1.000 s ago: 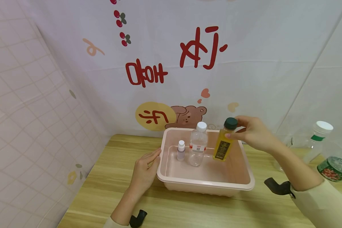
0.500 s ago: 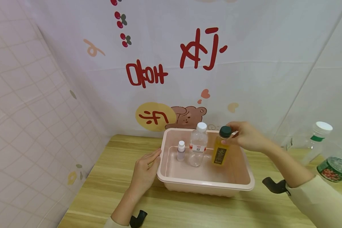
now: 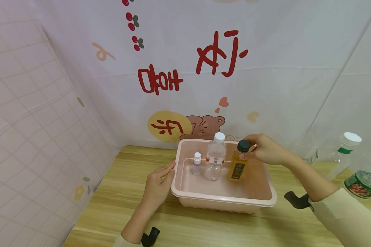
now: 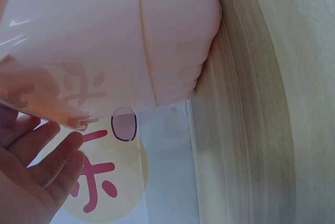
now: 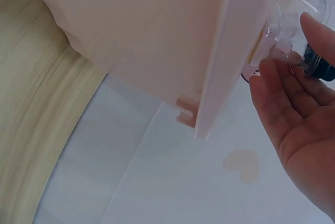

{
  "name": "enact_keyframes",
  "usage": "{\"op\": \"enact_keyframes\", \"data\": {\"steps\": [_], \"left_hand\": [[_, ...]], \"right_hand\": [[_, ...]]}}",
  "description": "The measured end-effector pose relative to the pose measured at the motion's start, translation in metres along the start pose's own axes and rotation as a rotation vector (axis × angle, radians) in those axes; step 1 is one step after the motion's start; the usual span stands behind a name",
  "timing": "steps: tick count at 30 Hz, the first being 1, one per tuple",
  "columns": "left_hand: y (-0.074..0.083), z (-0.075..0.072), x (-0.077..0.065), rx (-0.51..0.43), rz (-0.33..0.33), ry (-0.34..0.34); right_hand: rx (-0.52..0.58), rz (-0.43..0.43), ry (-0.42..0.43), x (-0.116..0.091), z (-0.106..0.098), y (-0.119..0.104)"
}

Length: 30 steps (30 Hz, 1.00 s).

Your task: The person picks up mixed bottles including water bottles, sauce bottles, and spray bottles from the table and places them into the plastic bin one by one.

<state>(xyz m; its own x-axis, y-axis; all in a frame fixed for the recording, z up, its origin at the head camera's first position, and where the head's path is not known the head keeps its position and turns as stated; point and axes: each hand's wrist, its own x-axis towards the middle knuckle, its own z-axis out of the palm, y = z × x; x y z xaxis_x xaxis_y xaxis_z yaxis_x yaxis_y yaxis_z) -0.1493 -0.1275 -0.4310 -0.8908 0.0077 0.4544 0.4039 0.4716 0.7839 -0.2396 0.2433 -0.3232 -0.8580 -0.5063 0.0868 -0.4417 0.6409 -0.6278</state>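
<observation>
A square-sided bottle of yellow liquid (image 3: 238, 168) with a dark green cap and dark label is upright, slightly tilted, inside the pink plastic basin (image 3: 222, 199). My right hand (image 3: 267, 149) pinches it by the neck, just below the cap (image 5: 318, 66). Whether its base touches the basin floor, I cannot tell. To its left in the basin stand a clear bottle (image 3: 214, 166) with a white cap and a small white-capped bottle (image 3: 197, 164). My left hand (image 3: 157, 183) touches the basin's left rim; its fingers (image 4: 65, 153) are extended in the left wrist view.
On the right of the wooden table (image 3: 117, 199), partly behind the right forearm, stand a clear bottle (image 3: 347, 147) with a white cap and a clear container (image 3: 363, 183) with a green label. A printed cloth (image 3: 281, 92) hangs behind the table.
The right hand has lowered the bottle of yellow liquid and moved it slightly left, deeper into the basin. The left hand stays at the rim.
</observation>
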Motion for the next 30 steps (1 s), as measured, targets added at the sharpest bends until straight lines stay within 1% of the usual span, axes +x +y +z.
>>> {"op": "enact_keyframes", "data": {"steps": [6, 10, 15, 20, 24, 30], "left_hand": [[-0.0001, -0.0001, 0.0005, -0.012, 0.0, 0.0], [0.0001, -0.0001, 0.0005, -0.008, 0.003, 0.005], [0.0013, -0.0003, -0.0002, -0.014, 0.0, 0.002], [0.002, -0.0005, -0.0009, -0.018, -0.009, -0.004], [0.0014, -0.0007, -0.001, -0.012, -0.003, -0.003], [0.001, -0.0014, -0.0016, -0.007, 0.0, -0.001]], "right_hand": [[0.012, -0.004, -0.02, 0.0, 0.0021, -0.0013], [0.035, 0.008, -0.043, -0.0007, 0.004, -0.0027], [0.031, 0.022, -0.056, -0.0018, 0.0046, -0.0014], [0.016, 0.02, -0.043, -0.0026, 0.0029, 0.0015], [0.01, 0.015, -0.024, -0.003, 0.0022, 0.0028], [0.014, 0.003, -0.006, -0.0058, -0.0031, -0.0002]]}}
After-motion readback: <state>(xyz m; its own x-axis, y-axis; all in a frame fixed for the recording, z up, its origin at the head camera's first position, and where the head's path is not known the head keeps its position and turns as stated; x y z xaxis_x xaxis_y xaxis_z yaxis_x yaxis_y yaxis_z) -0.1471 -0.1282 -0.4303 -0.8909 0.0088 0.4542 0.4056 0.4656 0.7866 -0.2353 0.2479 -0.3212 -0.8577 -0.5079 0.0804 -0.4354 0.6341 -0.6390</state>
